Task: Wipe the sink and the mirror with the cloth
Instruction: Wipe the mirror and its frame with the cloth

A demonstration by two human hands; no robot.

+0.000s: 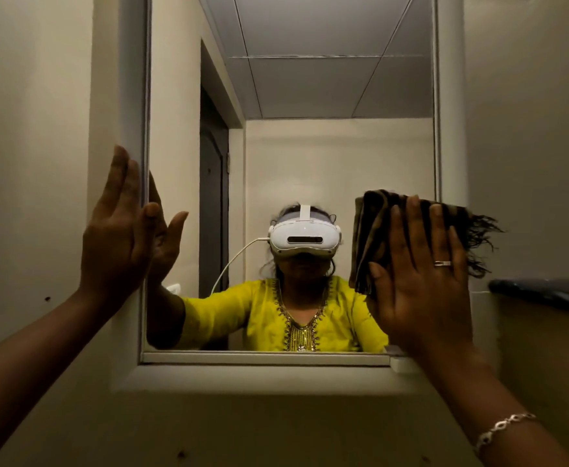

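The right hand (421, 281) lies flat, fingers spread, pressing the dark fringed cloth (377, 230) against the mirror (310, 156). The left hand (118, 230), open and empty, braces flat on the mirror frame (131, 96) opposite.

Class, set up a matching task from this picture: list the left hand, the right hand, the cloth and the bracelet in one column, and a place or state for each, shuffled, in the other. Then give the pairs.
Column one:
1. left hand
2. right hand
3. cloth
4. bracelet

Column two:
A. dark, with a fringe, pressed to the mirror
B. flat on the mirror's left frame edge, bare
C. on the right wrist
D. wears a ring, palm on the cloth

Pairs: 1-B, 2-D, 3-A, 4-C
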